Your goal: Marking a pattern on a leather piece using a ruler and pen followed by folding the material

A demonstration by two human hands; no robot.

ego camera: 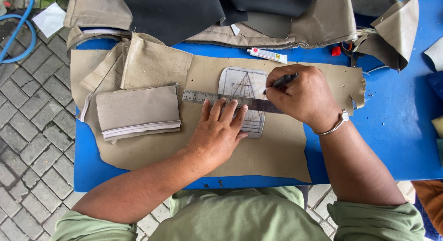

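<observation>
Left hand (217, 132) fingers spread flat pin a steel ruler (230, 101) across the pale lined pattern (244, 84); right hand (302, 95) fingers clamp a dark pen (282, 80).

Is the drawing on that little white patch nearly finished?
Several lines, a triangle among them, already show on the pale patch. In hand now: the left hand presses the metal ruler flat across it, and the right hand holds a black pen at the ruler's edge. The tan leather sheet beneath looks uncut, and the glue tube lies apart.
</observation>
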